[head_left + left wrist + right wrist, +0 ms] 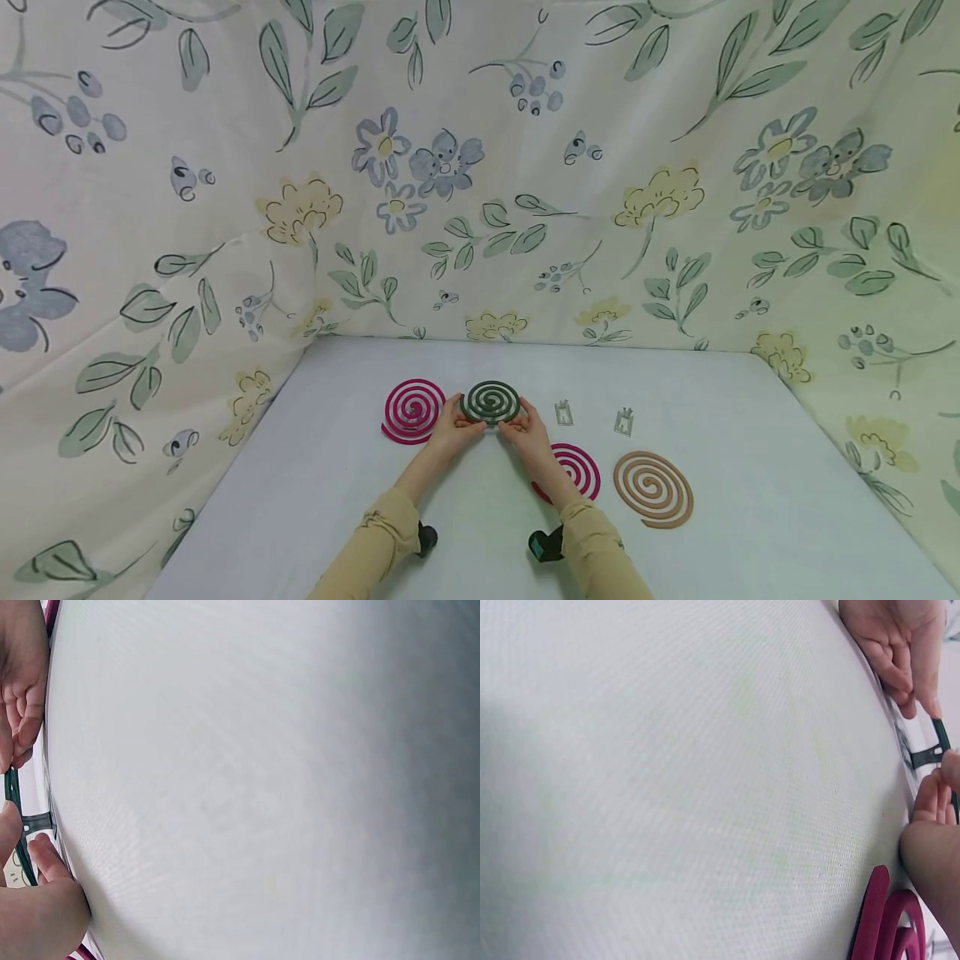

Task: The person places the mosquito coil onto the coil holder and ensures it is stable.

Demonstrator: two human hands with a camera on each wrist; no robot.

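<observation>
Tan sleeves [363, 546], head view: nearest the lens, gathered at the forearms and reaching in from the bottom edge; black wrist cameras [546, 545] show at the inner wrists.
Left hand [460, 431]: thumb and fingers grip the left edge of the coil.
Right hand [528, 433]: grips the opposite edge, mirroring it.
Green coil [491, 402]: a dark spiral between both hands, over the white table [472, 533].
Left magenta coil [414, 409]: just beside the left hand — a small metal piece shows through its rings.
Right magenta coil [597, 477]: partly hidden by the right forearm.
Brown coil [650, 482]: lies just to its right.
Metal stands [564, 412]: two, right of the right hand.
Floral cloth [555, 275]: rises behind and at the sides.
Dark stand [37, 823], left wrist view: between the hands, meeting the edge-on coil — whether it bears weight, I cannot tell.
Magenta ends, right wrist view: at the bottom, near the right hand; both hands pinch the green coil at the right edge.
</observation>
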